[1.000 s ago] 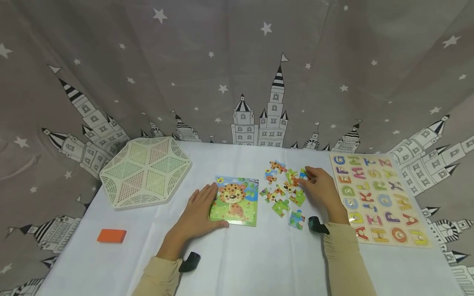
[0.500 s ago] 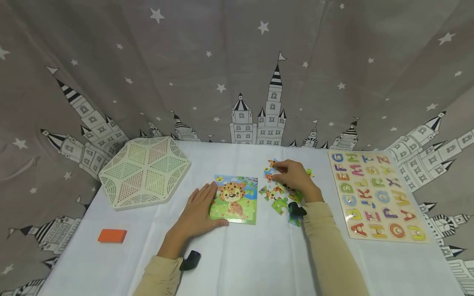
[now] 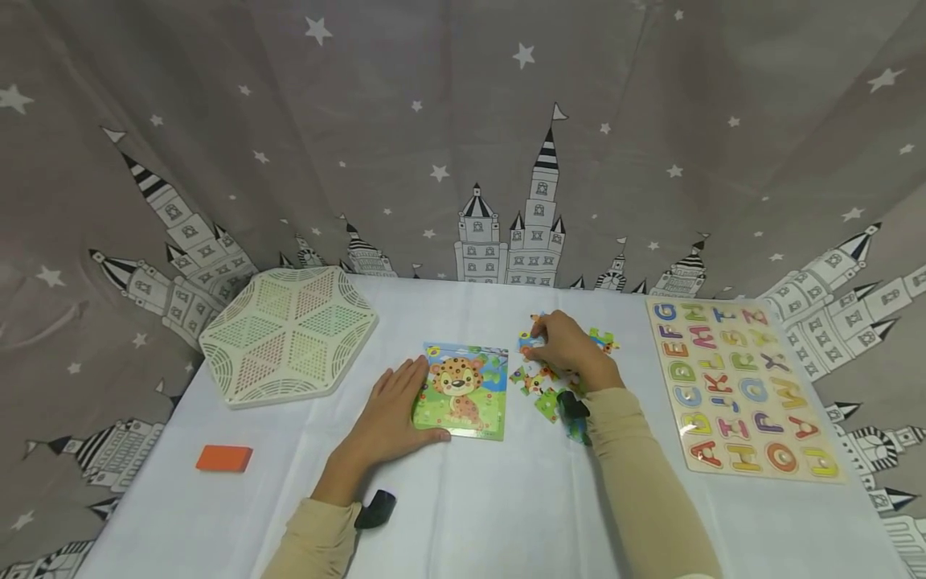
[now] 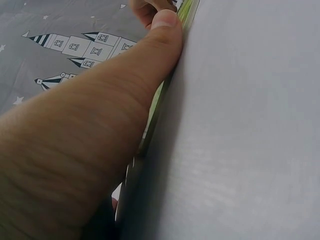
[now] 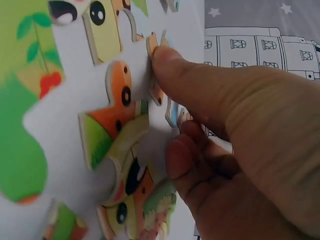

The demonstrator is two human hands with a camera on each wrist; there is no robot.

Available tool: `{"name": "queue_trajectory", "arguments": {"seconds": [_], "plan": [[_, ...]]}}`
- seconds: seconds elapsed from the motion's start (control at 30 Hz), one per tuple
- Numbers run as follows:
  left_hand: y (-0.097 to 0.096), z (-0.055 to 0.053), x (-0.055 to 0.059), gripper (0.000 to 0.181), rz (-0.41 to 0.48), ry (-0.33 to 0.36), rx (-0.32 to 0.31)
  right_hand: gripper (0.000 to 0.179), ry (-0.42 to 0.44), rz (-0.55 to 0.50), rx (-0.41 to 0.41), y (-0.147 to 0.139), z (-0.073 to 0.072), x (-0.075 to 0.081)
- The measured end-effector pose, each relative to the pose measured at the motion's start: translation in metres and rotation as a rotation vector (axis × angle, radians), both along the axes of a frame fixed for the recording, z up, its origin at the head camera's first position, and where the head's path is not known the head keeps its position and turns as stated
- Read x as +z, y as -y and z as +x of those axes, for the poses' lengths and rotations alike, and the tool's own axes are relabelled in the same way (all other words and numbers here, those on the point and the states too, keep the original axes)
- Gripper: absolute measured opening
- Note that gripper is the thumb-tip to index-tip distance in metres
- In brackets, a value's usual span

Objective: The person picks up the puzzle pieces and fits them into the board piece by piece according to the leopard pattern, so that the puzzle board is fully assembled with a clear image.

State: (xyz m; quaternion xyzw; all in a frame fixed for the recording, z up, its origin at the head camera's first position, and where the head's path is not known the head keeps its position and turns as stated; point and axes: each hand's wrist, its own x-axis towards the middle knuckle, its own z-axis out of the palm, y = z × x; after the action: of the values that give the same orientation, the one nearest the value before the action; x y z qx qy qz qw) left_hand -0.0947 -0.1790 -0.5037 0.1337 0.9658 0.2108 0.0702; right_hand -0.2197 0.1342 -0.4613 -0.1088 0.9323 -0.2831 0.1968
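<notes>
1. The right hand [image 3: 573,352] bends over the loose pieces, its thumb tip touching an orange jigsaw piece [image 5: 158,96]; the other fingers are curled, but whether they pinch the piece I cannot tell.
2. That piece lies at the far left of a loose group of colourful jigsaw pieces [image 3: 534,378] on the table, partly hidden by the hand and wrist.
3. The left hand [image 3: 394,412] rests with straight fingers close together along the left edge of a square, glossy green-and-blue picture board [image 3: 460,394] showing a spotted leopard cub; its thumb is spread along the near edge.
4. Beige sleeves [image 3: 637,466] cover both forearms, and a black device [image 3: 376,510] sits at each wrist.
5. Farther left are a small orange rectangular block [image 3: 224,458] and a white hexagonal board with pastel diamonds [image 3: 288,338].
6. Well to the right lies a pale alphabet board with coloured letters [image 3: 745,388].
7. White cloth [image 3: 470,507] covers the table; behind hangs a grey curtain printed with castles and stars [image 3: 383,96].
</notes>
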Motion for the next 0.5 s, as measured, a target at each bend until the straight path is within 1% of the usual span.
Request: {"name": "queue_trajectory", "arguments": {"seconds": [0.1, 0.13, 0.27, 0.33, 0.5], "plan": [[0.0, -0.001, 0.0, 0.129, -0.012, -0.004, 0.002, 0.031, -0.002, -0.018, 0.002, 0.002, 0.003, 0.0], [0.0, -0.001, 0.0, 0.129, -0.011, -0.009, 0.002, 0.033, -0.007, -0.021, 0.001, 0.002, 0.004, 0.0], [-0.002, -0.003, 0.0, 0.129, -0.003, -0.008, -0.007, 0.049, -0.024, -0.003, -0.024, 0.002, 0.009, 0.004], [-0.003, -0.003, 0.0, 0.129, 0.006, -0.002, -0.013, 0.054, -0.026, 0.008, -0.035, 0.001, 0.011, 0.006], [-0.003, -0.003, -0.001, 0.128, 0.004, 0.003, -0.008, 0.052, -0.038, 0.01, -0.028, 0.0, 0.011, 0.005]]}}
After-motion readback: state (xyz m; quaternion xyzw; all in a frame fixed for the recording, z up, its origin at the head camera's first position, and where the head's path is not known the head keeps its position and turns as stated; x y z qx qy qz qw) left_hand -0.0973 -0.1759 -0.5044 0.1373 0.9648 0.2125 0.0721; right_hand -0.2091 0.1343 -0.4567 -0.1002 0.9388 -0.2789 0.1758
